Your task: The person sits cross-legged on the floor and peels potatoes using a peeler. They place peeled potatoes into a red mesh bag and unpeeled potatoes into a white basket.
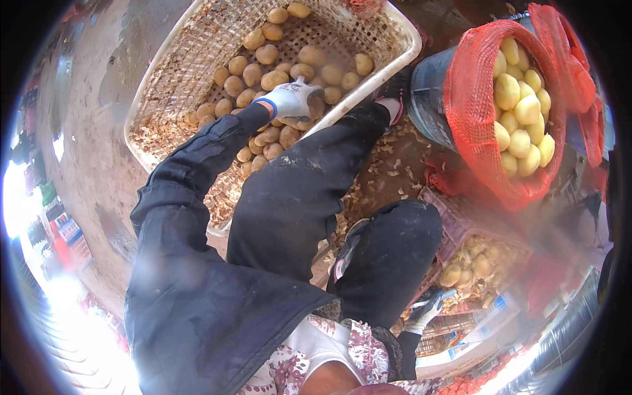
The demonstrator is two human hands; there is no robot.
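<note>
My left hand (295,101), in a white glove with a blue cuff and grey coating, reaches into a large off-white plastic crate (173,39). Its fingers curl around a brown unpeeled potato (316,106). Many unpeeled potatoes (274,79) lie about it in the crate. At the lower right, beside my knee, is my right hand (425,312), gloved too; a pale, blue-edged tip shows at its fingers, and whether that is a held thing or the glove I cannot tell. Close to this hand, peeled-looking potatoes (466,271) and peelings lie in a pinkish crate (447,222).
A dark bucket (432,98) lined with a red mesh bag (469,123) holds peeled potatoes (526,108) at the right. More red mesh (575,79) hangs behind it. Peelings (390,173) litter the wet floor (98,163) between my legs and the bucket.
</note>
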